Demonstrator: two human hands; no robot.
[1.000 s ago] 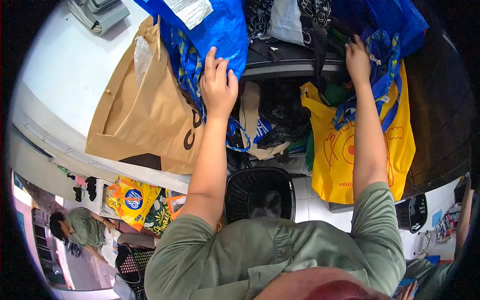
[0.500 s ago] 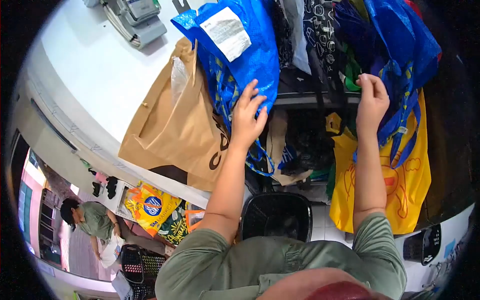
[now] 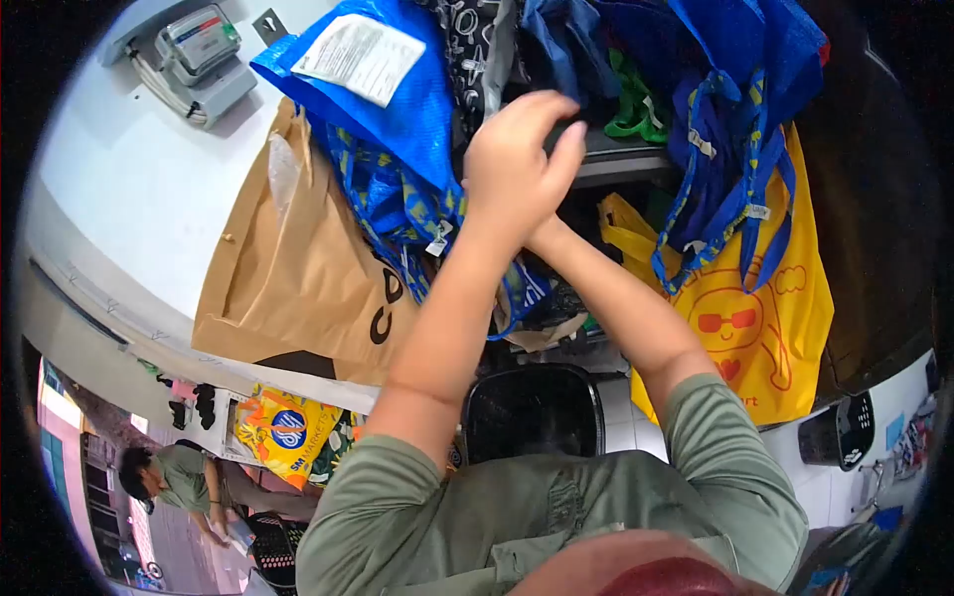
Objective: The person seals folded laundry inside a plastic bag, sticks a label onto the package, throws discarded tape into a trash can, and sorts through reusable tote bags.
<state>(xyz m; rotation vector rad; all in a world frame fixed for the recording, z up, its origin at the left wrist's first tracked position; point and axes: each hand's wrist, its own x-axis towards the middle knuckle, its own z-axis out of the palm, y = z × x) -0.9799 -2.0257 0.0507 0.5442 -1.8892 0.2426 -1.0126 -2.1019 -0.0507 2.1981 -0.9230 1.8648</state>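
Observation:
My left hand (image 3: 522, 164) is over the dark shelf at the upper middle, beside a black-and-white patterned bag (image 3: 477, 55). Its thumb and index finger stand apart with nothing visible between them; the other fingers are mostly hidden. My right forearm (image 3: 616, 288) crosses beneath the left wrist, which hides my right hand. Left of the hands hangs a blue bag (image 3: 407, 109) with a white label. A blue cloth item (image 3: 566, 45) and a green strap (image 3: 636, 99) lie behind and to the right.
A brown paper bag (image 3: 298, 268) hangs on the left, a yellow bag (image 3: 740, 338) and blue bags (image 3: 745, 50) on the right. Below is a black basket (image 3: 534, 412). Another person (image 3: 184, 482) bends over at the lower left, near black baskets (image 3: 273, 546).
My right hand has left the right-hand bags and crossed leftward under my left wrist. My left hand has moved up and right. The patterned bag sits further left, and the blue cloth shows more.

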